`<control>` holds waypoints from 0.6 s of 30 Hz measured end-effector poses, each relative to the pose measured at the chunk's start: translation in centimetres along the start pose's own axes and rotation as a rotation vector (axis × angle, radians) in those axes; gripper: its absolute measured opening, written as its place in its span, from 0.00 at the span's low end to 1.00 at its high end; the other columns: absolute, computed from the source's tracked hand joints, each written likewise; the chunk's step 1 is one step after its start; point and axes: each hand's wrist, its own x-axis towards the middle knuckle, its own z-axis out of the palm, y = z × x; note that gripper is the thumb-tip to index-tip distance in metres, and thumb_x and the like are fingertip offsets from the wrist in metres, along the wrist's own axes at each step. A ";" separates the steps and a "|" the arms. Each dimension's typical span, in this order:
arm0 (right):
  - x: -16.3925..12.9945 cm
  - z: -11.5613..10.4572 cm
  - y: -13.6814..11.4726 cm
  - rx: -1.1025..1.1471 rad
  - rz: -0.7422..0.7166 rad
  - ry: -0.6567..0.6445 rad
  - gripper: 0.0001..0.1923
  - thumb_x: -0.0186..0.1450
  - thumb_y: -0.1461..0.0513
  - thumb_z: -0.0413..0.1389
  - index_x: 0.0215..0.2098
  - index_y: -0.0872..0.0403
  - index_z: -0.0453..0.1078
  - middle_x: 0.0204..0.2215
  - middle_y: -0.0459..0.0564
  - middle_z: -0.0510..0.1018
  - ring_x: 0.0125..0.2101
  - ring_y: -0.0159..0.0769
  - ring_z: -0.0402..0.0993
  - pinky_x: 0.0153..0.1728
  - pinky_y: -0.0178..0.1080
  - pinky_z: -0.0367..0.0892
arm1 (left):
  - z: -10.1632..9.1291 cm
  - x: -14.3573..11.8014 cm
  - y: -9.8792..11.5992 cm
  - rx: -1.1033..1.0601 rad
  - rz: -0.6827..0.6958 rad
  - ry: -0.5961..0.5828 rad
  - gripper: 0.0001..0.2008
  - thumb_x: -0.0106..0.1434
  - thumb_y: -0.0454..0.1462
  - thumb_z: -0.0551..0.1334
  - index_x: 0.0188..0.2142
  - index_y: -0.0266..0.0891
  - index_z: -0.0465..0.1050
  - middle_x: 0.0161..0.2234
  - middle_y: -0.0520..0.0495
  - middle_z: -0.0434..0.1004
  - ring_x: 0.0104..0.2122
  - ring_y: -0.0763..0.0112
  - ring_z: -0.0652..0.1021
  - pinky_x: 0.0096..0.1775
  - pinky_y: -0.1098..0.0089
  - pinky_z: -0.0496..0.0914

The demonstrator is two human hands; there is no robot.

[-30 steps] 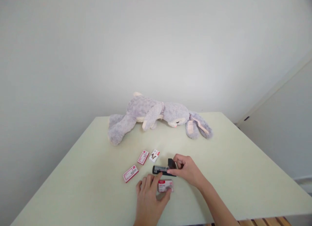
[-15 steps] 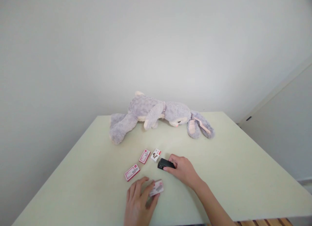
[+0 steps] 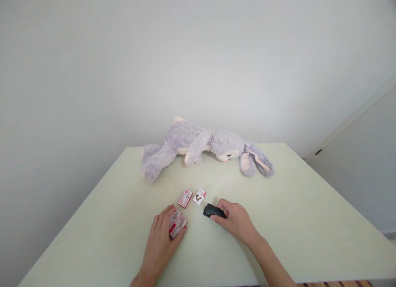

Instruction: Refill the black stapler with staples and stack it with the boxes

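Note:
My left hand [image 3: 162, 233] is closed around two small red-and-white staple boxes, thumb on the near side and fingers on the far side. The nearer staple box [image 3: 178, 226] lies against the other staple box [image 3: 174, 215], which is partly hidden by my fingers. In my right hand [image 3: 235, 219] is a black stapler [image 3: 214, 211], pinched at its right end, its other end pointing left. Just beyond my hands lie another red-and-white staple box [image 3: 185, 198] and a white box with a dark picture and red corner [image 3: 199, 197], close together.
A large grey plush rabbit [image 3: 188, 140] lies on its side across the back of the pale table [image 3: 102, 221]. Behind it rises a plain wall [image 3: 198, 64]. Wooden slats [image 3: 334, 284] show below the table's front edge.
My left hand has carried one staple box leftward and set it against the box that lay at the left. My right hand still holds the stapler. The view has shifted slightly.

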 end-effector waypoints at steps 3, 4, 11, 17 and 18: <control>-0.6 -0.1 -0.2 -0.002 0.022 0.016 0.09 0.64 0.54 0.64 0.36 0.48 0.71 0.23 0.38 0.72 0.25 0.32 0.68 0.27 0.34 0.47 | 0.4 1.1 1.1 0.064 0.024 -0.035 0.30 0.70 0.44 0.62 0.69 0.51 0.59 0.66 0.46 0.67 0.53 0.55 0.74 0.56 0.52 0.71; -0.8 -0.2 -0.2 -0.003 0.032 0.023 0.08 0.64 0.55 0.64 0.36 0.48 0.71 0.23 0.39 0.73 0.24 0.32 0.68 0.27 0.34 0.47 | 0.6 1.5 1.4 0.083 0.028 -0.042 0.28 0.71 0.44 0.61 0.68 0.51 0.60 0.66 0.47 0.68 0.52 0.56 0.75 0.55 0.52 0.71; 0.6 -0.5 0.6 -0.004 0.158 0.145 0.10 0.65 0.53 0.61 0.35 0.49 0.68 0.19 0.39 0.70 0.22 0.33 0.67 0.26 0.34 0.47 | 2.2 1.1 3.0 0.095 -0.049 0.054 0.19 0.71 0.48 0.60 0.57 0.45 0.70 0.60 0.43 0.71 0.50 0.54 0.75 0.51 0.53 0.71; 4.4 1.8 -1.0 0.061 0.135 0.187 0.13 0.66 0.50 0.61 0.36 0.49 0.69 0.20 0.40 0.72 0.23 0.34 0.68 0.26 0.34 0.49 | 3.0 -0.3 4.9 0.154 -0.121 0.105 0.21 0.73 0.48 0.58 0.60 0.43 0.66 0.62 0.39 0.69 0.55 0.51 0.73 0.52 0.52 0.70; 4.9 2.2 -1.5 0.073 0.123 0.188 0.13 0.66 0.50 0.61 0.36 0.49 0.69 0.20 0.40 0.72 0.23 0.34 0.68 0.26 0.34 0.49 | 3.0 -0.2 5.0 0.159 -0.116 0.105 0.21 0.73 0.47 0.58 0.61 0.43 0.66 0.63 0.39 0.68 0.56 0.51 0.72 0.53 0.51 0.69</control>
